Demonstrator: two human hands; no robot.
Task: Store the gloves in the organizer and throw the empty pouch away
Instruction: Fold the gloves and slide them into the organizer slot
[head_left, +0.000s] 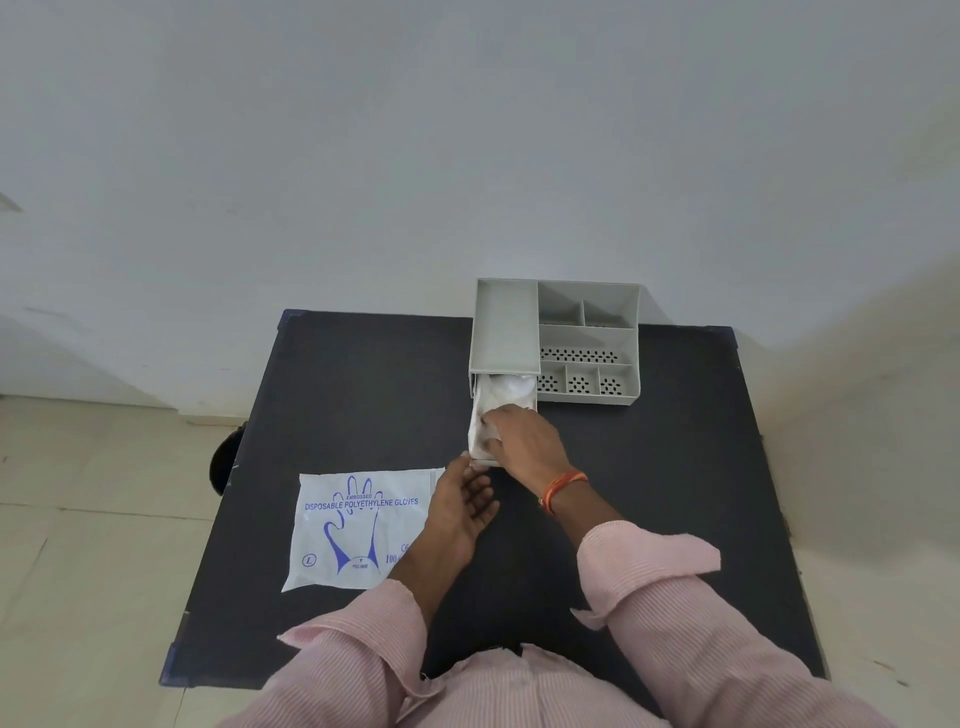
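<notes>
A grey organizer stands at the back of the black table. Its lower drawer is pulled out toward me and holds a stack of clear white gloves. My right hand rests on the gloves in the drawer, fingers curled down onto them. Just below, my left hand touches the drawer's front edge with fingers spread and palm up. The flat white pouch, printed with a blue hand outline and "Disposable Polyethylene Gloves", lies on the table to the left, partly under my left wrist.
The organizer's top has several open compartments, some with perforated floors. A plain wall rises behind the table. Tiled floor shows on the left, and a dark round object sits at the table's left edge.
</notes>
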